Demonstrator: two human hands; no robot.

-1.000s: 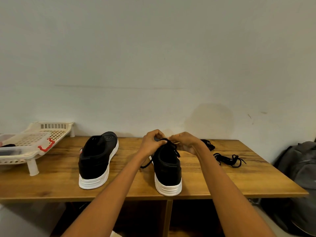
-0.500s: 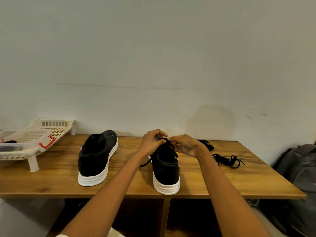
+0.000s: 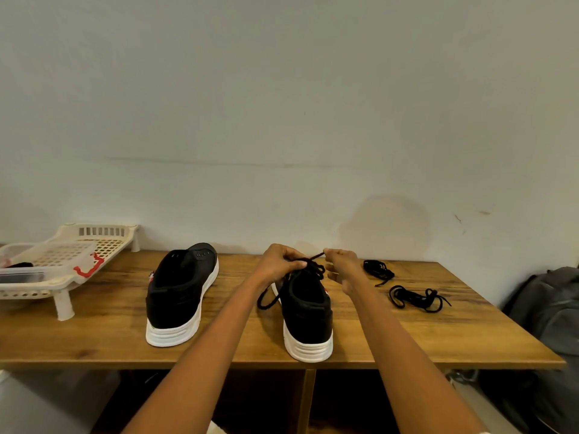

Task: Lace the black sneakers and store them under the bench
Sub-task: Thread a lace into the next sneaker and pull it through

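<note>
I see my right hand pinching the black lace taut, at 12 o'clock over the near sneaker on the bench. My left hand grips the lace too, I think. The second sneaker stands at 9 o'clock, and a spare lace lies at 3.

A single head-worn wide-angle camera looks forward and slightly down across the counter from just beyond its near edge, facing the wall along its far edge, both forearms reaching in from below.
</note>
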